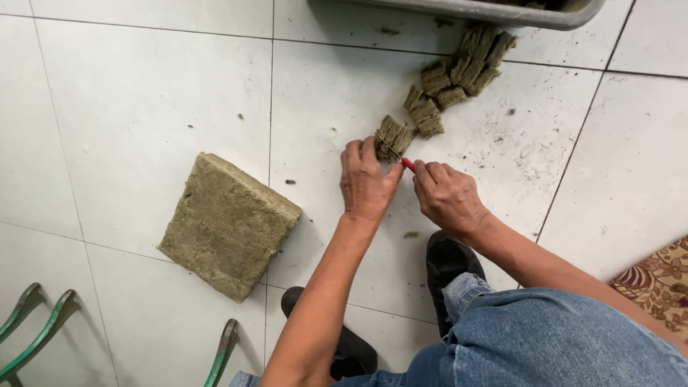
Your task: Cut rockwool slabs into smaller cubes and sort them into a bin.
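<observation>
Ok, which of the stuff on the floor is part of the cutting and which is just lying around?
In use:
left hand on small block
right hand with red-handled knife
cut pieces
big slab
grey tray

Lying about:
green chair legs
patterned mat
crumbs

Packages: none in view.
Labels: none in view.
Signs: none in view.
Screens: none in view.
Grey bin edge at the top: only a sliver shows, so any sticker on it cannot be told.
</observation>
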